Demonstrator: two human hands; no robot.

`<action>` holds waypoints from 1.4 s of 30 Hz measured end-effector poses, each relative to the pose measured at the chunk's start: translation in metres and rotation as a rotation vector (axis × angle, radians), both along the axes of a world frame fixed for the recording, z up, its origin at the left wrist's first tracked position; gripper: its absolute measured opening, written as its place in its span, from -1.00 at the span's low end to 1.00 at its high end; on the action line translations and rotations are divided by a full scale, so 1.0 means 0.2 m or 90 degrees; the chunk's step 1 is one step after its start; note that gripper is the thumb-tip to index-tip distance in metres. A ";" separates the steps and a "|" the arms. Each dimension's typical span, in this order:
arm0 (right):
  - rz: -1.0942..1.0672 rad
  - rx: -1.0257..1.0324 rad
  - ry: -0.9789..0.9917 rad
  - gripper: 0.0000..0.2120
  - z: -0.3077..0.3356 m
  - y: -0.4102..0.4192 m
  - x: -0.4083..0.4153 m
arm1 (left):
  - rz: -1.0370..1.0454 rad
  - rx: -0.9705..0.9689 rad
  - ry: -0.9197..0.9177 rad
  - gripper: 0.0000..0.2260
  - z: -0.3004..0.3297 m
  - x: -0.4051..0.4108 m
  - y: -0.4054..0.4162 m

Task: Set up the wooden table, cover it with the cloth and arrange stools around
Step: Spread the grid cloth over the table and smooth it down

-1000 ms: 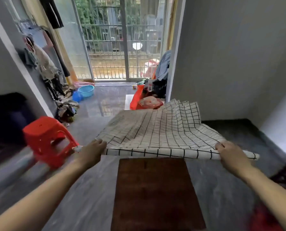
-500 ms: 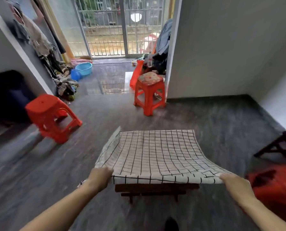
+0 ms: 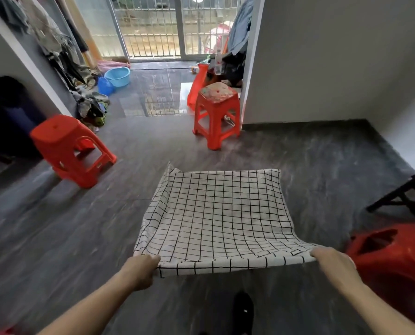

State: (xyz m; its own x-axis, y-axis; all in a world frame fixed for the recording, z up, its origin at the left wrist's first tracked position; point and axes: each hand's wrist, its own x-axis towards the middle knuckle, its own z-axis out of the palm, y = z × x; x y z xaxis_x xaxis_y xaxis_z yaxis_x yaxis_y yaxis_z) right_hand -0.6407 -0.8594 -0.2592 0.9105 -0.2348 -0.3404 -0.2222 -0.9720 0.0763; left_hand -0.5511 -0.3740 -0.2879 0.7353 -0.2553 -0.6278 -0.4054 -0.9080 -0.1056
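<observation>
A white cloth with a black grid (image 3: 216,218) lies spread flat in front of me and hides the wooden table beneath it completely. My left hand (image 3: 138,270) grips the cloth's near left corner. My right hand (image 3: 332,263) grips its near right corner. The far left corner of the cloth stands curled up. One red plastic stool (image 3: 68,148) stands to the left, tilted. A second red stool (image 3: 217,112) stands upright further back by the wall corner. A third red stool (image 3: 392,262) sits close at my right.
A dark wooden stool (image 3: 404,197) stands at the right edge. Blue basins (image 3: 117,77) and piled clothes (image 3: 90,105) lie at the back left near the barred glass door (image 3: 153,27). My dark shoe (image 3: 243,310) shows on the grey floor (image 3: 56,238) below the cloth.
The cloth has come down from a raised, billowing spread and now lies over the table. The brown tabletop, visible before, is now covered. My hands stayed on the near corners.
</observation>
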 end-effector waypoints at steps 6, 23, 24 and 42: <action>-0.015 0.009 0.036 -0.85 -0.24 -0.05 -0.02 | -0.003 0.011 0.031 -0.72 -0.16 -0.05 0.01; 0.050 0.065 0.338 -0.39 -0.92 0.01 -0.11 | -0.004 0.123 0.235 -0.51 -0.90 -0.21 -0.17; 0.054 0.073 0.340 -0.40 -0.97 0.02 -0.08 | 0.013 0.094 0.216 -0.53 -0.94 -0.20 -0.20; 0.111 0.116 0.243 -0.29 -1.44 0.19 0.43 | 0.357 -0.130 0.013 -0.38 -1.35 0.08 -0.42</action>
